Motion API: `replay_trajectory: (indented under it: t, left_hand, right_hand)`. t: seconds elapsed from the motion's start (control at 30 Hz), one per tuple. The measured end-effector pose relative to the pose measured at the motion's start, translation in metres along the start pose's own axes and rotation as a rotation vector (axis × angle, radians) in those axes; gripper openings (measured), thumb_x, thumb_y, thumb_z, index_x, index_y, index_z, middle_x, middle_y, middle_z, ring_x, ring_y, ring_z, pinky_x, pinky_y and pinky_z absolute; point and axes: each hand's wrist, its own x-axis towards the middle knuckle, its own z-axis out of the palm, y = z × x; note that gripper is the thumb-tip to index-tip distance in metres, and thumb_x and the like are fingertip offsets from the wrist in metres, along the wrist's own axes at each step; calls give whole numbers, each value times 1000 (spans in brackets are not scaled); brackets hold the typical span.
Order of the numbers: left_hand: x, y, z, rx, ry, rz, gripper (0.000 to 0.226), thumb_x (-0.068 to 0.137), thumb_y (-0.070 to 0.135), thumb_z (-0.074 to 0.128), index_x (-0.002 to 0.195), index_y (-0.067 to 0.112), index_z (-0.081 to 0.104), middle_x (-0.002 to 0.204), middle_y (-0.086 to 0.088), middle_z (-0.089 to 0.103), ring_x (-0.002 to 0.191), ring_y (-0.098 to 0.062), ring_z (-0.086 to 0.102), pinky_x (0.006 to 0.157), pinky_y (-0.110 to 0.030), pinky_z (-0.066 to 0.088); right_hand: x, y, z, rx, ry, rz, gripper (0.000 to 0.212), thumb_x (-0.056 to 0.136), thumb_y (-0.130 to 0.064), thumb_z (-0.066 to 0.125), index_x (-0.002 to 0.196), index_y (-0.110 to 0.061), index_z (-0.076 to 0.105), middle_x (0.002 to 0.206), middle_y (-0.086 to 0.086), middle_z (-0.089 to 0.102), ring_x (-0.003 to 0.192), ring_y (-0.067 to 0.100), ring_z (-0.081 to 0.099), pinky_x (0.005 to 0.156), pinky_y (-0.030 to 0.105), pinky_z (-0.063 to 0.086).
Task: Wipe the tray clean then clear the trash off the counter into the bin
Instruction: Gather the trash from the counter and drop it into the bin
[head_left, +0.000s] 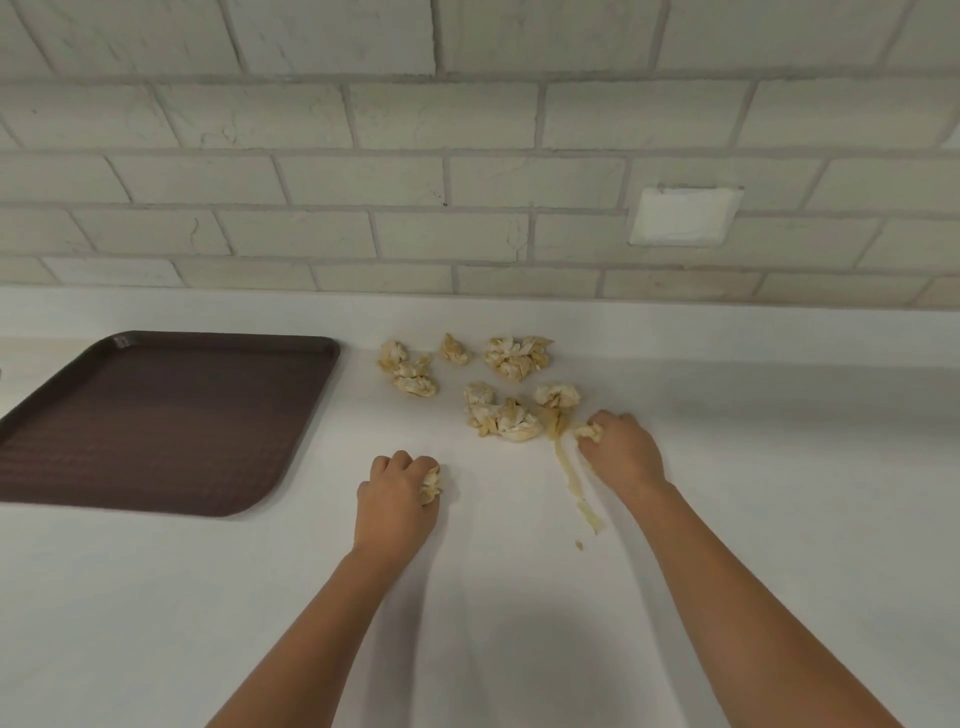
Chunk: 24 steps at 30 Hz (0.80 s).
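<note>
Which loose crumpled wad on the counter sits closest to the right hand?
The small round wad just up-left of the right hand, at the head of the yellowish smear. The other wads lie farther left or nearer the wall.

A kitchen or canteen counter is suggested: a plain white worktop (156, 597) is backed by a pale brick-tiled wall (363, 182) (a blank white cover plate (683, 217) is set in it), and a brown serving tray (156, 421) is laid there.
</note>
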Motion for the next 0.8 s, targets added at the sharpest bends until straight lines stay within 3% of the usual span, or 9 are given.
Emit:
replay_trajectory:
  t: [0.07, 0.17, 0.3, 0.43, 0.53, 0.6, 0.67, 0.8]
  left_hand:
    - [-4, 2, -2, -7, -9, -21, 27, 71, 9, 68, 96, 18, 68, 83, -3, 59, 80, -28, 52, 57, -30, 34]
    - [-17, 5, -3, -8, 11, -59, 25, 72, 8, 68, 95, 17, 69, 82, -5, 59, 81, -29, 52, 57, -31, 35]
    - [-46, 10, -5, -65, 30, -84, 25, 70, 7, 72, 93, 15, 69, 81, -4, 60, 80, -31, 54, 61, -31, 39]
    - [-71, 41, -18, -326, -41, -131, 22, 77, 6, 67, 97, 16, 69, 91, 0, 61, 88, -21, 54, 73, -27, 40]
    - [-90, 83, -34, -677, -94, -264, 18, 84, 10, 64, 89, 26, 66, 93, 10, 64, 84, -6, 58, 71, -13, 40]
    - [-103, 116, -45, -866, -178, -286, 21, 86, 9, 62, 86, 30, 65, 90, 11, 66, 82, -3, 60, 69, -14, 42]
    - [-120, 149, -52, -1046, -289, -302, 21, 87, 10, 62, 87, 30, 67, 87, 10, 67, 80, -9, 61, 71, -20, 45]
    - [-161, 210, -55, -1258, -603, -315, 14, 88, 17, 63, 93, 29, 69, 89, 7, 73, 84, -10, 68, 68, -21, 50]
  right_hand:
    - [-8, 6, 2, 6, 66, 0, 32, 90, -28, 55, 115, -7, 57, 113, 16, 50, 92, 33, 58, 65, 27, 40]
    - [-24, 17, 0, 210, 143, 10, 26, 86, -23, 61, 101, -3, 61, 110, 11, 48, 80, 29, 57, 64, 27, 38]
    - [-61, 36, -10, 518, 145, 37, 17, 80, -20, 67, 80, -8, 55, 71, 0, 57, 62, 17, 53, 52, 28, 37]
    - [-100, 49, -22, 767, 122, 80, 9, 81, -13, 67, 88, -14, 61, 74, -7, 60, 66, 11, 56, 59, 23, 44]
    - [-129, 64, -33, 943, 93, 159, 19, 84, -12, 63, 100, -21, 66, 84, -11, 63, 76, 8, 60, 72, 25, 48]
    - [-153, 76, -43, 1054, 68, 226, 17, 86, -14, 62, 98, -22, 70, 80, -6, 64, 71, 11, 59, 63, 25, 48]
    - [-184, 90, -54, 1181, 61, 294, 14, 87, -15, 61, 96, -18, 71, 70, 0, 60, 60, 15, 52, 47, 23, 38]
    - [-256, 127, -67, 1397, 91, 438, 17, 89, -13, 57, 101, -9, 69, 54, -1, 49, 49, 14, 43, 42, 23, 29]
